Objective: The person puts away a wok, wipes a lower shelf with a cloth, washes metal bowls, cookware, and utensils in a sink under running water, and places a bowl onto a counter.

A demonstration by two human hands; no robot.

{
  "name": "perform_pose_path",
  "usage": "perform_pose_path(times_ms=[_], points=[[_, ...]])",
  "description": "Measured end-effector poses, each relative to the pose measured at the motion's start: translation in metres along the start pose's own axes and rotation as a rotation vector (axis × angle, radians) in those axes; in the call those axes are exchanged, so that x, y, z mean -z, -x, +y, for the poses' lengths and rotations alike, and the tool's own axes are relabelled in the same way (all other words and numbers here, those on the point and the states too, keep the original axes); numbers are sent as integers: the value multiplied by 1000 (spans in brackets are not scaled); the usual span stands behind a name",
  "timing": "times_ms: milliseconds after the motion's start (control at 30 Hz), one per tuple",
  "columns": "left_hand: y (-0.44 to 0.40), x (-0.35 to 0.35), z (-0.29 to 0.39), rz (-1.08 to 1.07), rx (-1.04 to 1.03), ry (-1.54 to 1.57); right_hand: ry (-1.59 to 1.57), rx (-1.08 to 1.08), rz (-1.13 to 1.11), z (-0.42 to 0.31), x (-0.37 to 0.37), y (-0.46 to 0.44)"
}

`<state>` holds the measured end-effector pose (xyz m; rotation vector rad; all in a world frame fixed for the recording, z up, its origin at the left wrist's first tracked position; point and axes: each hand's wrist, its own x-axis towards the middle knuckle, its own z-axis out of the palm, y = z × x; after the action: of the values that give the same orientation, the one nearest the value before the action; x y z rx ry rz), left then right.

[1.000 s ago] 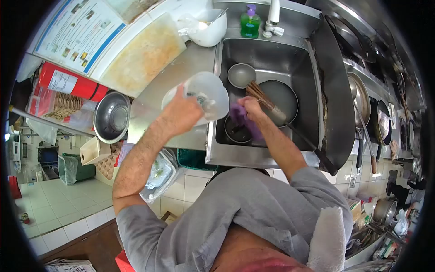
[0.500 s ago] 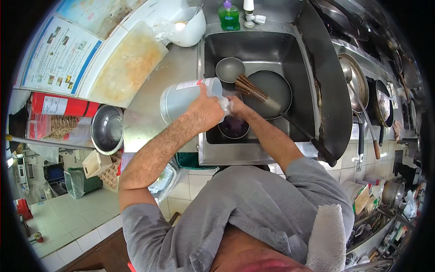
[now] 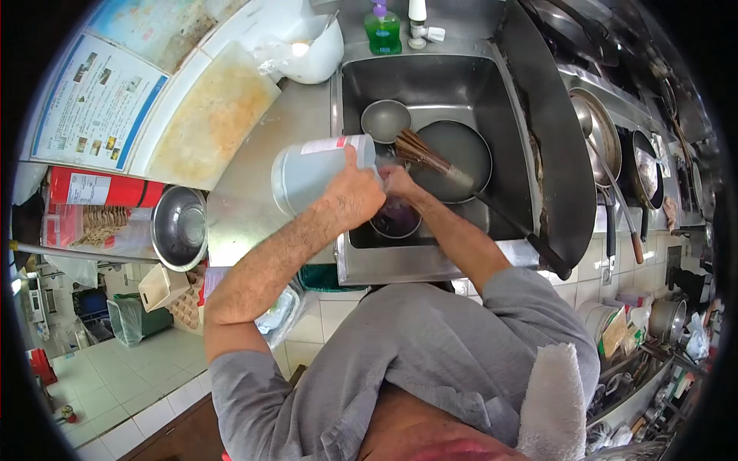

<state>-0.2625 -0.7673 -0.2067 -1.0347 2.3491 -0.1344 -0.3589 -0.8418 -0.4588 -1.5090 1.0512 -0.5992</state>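
A translucent plastic container [image 3: 304, 178] with a red-and-white label is tilted on its side, its mouth toward the sink. My left hand [image 3: 357, 190] grips it near the mouth end, index finger lying along its side. Just at the mouth, my right hand [image 3: 397, 181] is closed, its fingers curled; what it holds, if anything, is mostly hidden. Below my hands in the sink sits a small round vessel [image 3: 400, 221] with a dark purplish inside. A wok [image 3: 475, 146] with a long black handle lies beside it, a bamboo brush [image 3: 430, 160] resting across it. Behind is a small metal bowl [image 3: 387, 121].
The steel sink [image 3: 369, 267] has a raised rim and a tall dark panel [image 3: 565, 154] on its right. A green soap bottle [image 3: 383, 32] and tap [image 3: 417, 23] stand behind. To the left are a white tub [image 3: 319, 54], cutting board [image 3: 211, 115] and steel bowl [image 3: 180, 228].
The whitish, see-through material between my hands shows less now. My hands and the tilted container stay nearly in place, while the whole view has shifted slightly.
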Motion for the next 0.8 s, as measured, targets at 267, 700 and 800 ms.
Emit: perform_pose_path(times_ms=[267, 700, 800], points=[[15, 3, -31, 83, 97, 42, -6, -176, -52, -16, 11, -11], [23, -61, -121, 963, 839, 459, -152, 341, 5, -279, 156, -4], [-59, -10, -105, 1219, 440, 963, -269, 374, -14, -283, 174, -18]])
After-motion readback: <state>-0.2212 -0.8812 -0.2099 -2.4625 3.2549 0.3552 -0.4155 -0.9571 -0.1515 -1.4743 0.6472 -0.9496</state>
